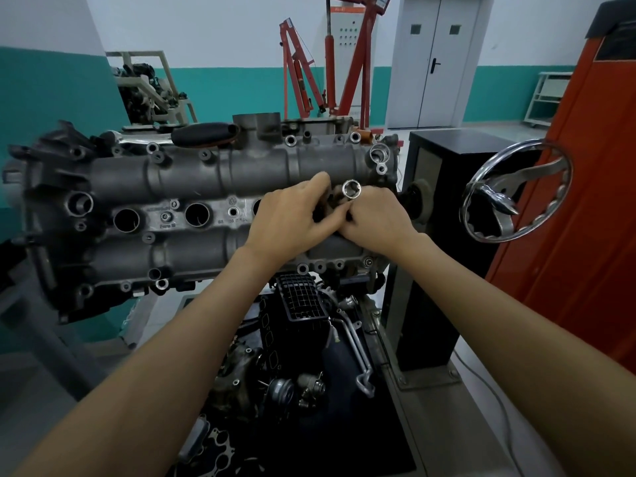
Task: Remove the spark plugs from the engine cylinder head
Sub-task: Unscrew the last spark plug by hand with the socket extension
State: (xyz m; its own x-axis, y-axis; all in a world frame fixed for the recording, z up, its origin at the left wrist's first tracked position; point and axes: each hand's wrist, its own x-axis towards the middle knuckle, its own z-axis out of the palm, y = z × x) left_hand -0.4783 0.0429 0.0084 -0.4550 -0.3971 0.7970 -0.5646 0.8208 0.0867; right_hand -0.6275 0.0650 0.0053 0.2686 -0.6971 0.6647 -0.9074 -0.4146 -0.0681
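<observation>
Head view. A cylinder head [213, 187] is shown mounted on an engine stand, its cover face turned toward the viewer. Along its central strip a row of spark plug wells is seen: two open wells [126, 220] [197, 214] at the left, a third partly hidden, and the rightmost covered by both hands. A spark plug socket [351, 190] is gripped in the curled fingers of the right hand [375, 218], its open hexagonal end turned toward the camera. The left hand [292, 215] is laid beside it, fingers bent toward the socket's lower part; whether they close on it cannot be told. No spark plug is visible; any remaining plug is presumably seated deep in the hidden well. The stand's chromed handwheel [516, 191] is seen at the right, and a red engine hoist [344, 60] in the background.

Handling note: a spark plug is judged small, light and rigid, but its ceramic insulator is brittle and cracks under side load. It is best taken by the steel hexagon through the socket, kept in line with the well, and lifted straight out.
</observation>
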